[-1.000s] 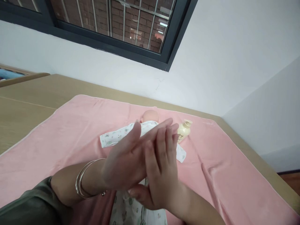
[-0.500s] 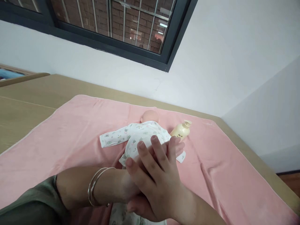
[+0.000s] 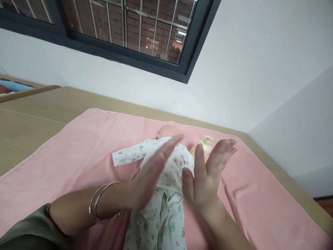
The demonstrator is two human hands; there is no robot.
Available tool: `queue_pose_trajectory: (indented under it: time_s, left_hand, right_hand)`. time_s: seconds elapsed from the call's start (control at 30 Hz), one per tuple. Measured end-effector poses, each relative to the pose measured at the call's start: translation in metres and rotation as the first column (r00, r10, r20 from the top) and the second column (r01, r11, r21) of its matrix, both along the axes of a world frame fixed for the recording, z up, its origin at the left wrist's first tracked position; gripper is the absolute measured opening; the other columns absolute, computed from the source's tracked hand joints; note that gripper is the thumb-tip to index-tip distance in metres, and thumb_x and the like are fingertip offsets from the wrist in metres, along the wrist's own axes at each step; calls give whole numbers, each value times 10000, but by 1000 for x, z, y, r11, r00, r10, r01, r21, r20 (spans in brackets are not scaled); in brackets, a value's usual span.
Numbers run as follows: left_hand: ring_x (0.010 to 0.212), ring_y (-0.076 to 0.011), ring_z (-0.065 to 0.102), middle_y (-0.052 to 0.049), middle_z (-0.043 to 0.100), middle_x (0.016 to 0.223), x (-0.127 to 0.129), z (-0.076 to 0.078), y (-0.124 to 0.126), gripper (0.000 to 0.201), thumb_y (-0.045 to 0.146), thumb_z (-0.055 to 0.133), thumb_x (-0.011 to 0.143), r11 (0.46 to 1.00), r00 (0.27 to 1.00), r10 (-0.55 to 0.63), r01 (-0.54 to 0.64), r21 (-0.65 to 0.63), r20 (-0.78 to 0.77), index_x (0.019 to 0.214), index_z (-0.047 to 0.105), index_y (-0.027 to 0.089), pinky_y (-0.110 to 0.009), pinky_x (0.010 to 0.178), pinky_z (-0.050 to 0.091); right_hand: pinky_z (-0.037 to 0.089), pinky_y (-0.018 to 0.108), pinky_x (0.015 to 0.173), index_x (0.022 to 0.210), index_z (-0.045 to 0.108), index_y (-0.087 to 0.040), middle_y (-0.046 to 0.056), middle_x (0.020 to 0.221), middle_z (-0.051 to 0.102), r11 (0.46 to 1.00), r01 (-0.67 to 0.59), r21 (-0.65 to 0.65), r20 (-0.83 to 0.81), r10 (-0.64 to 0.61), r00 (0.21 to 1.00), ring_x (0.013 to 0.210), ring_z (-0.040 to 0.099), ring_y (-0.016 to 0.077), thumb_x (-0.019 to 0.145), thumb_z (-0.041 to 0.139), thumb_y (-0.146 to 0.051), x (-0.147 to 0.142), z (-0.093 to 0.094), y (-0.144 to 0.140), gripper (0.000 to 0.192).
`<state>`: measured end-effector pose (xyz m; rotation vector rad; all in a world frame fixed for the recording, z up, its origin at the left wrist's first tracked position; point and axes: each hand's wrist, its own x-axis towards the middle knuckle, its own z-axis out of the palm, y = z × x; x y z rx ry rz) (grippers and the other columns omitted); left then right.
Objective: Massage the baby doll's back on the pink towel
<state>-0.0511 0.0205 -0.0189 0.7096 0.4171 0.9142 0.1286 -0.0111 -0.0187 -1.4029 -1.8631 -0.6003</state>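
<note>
**Head view: two flat, empty hands poised over a dressed baby doll**

Neither hand holds anything. The left hand (image 3: 152, 177) is stretched flat with fingers together, palm turned inward, hovering over the doll's left side; whether its edge brushes the cloth cannot be told. The right hand (image 3: 208, 173) is likewise spread flat, fingers up and a little splayed, palm facing the left one. The two palms stand apart with the doll's trunk showing between them, a pose that suits hands about to come down on either side of the body rather than to pinch or lift.

The baby doll (image 3: 163, 180) lies lengthwise away from the person, head (image 3: 167, 131) at the far end, in a white printed sleepsuit, one sleeve (image 3: 127, 156) flung out to the left. It rests on a pink towel (image 3: 78, 152) laid over a wooden tabletop (image 3: 31, 114), likely as padding.

Just beside the doll's right shoulder, partly hidden behind the right hand, lies a cream lotion bottle (image 3: 205, 145) on its side, within easy reach. Two thin bangles (image 3: 97, 205) ring the left wrist.
</note>
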Motion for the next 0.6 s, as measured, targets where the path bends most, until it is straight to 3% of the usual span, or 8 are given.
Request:
queue_pose_trajectory:
  time_s: [0.03,0.1,0.17,0.3,0.37,0.47,0.6]
  left_hand:
    - [1555,-301,251,-35,577,1489,2,-1,17,574,546,453,966,989,993,118,-115,92,-28,1484,504,304,-473,1264,254]
    - [1529,-283,314,-27,577,1486,12,-8,53,498,485,516,954,905,921,378,-346,249,-94,1412,565,296,-446,1262,248]
    - [1480,-268,394,-36,586,1472,23,-21,86,390,421,547,942,821,814,538,-448,353,-217,1289,645,271,-416,1251,258]
    - [1293,-297,574,-104,690,1281,35,-61,121,246,306,579,893,807,685,564,-339,484,-460,1074,711,204,-413,1178,362]
    - [1223,-281,609,-101,713,1203,38,-80,126,226,265,526,902,740,588,650,-347,576,-481,1022,709,208,-406,1159,386]
    - [1162,-260,632,-94,719,1158,40,-102,129,272,234,442,922,623,448,770,-372,688,-455,1029,690,208,-424,1129,428]
    - [1086,-257,669,-101,742,1105,43,-116,133,290,219,422,914,550,406,817,-330,767,-410,1034,685,184,-446,1049,503]
  right_hand:
    - [123,828,1120,1625,207,-338,59,1715,95,999,35,-28,-3,-35,999,1536,-101,470,910,550,-350,0,6,0,792]
    - [149,790,1145,1638,141,-287,105,1713,87,997,31,-73,-19,-32,999,1563,2,421,972,414,-283,0,12,3,720]
    - [153,728,1189,1633,169,-251,119,1707,122,990,-5,-140,-7,4,1000,1576,58,359,1000,344,-251,0,8,17,656]
    - [176,624,1241,1545,397,-139,167,1660,276,924,-27,-380,22,39,999,1567,178,315,1012,355,-237,2,-23,60,543]
    - [239,573,1240,1499,464,-105,183,1615,370,868,-74,-491,31,102,994,1542,266,299,1010,367,-213,0,-42,76,510]
    - [225,557,1254,1492,482,-105,164,1585,427,819,-175,-547,37,233,972,1537,283,288,1021,392,-231,-6,-63,85,496]
    - [149,554,1277,1528,447,-148,109,1596,421,760,-258,-597,-12,313,950,1549,255,265,1050,370,-302,-2,-74,91,508]
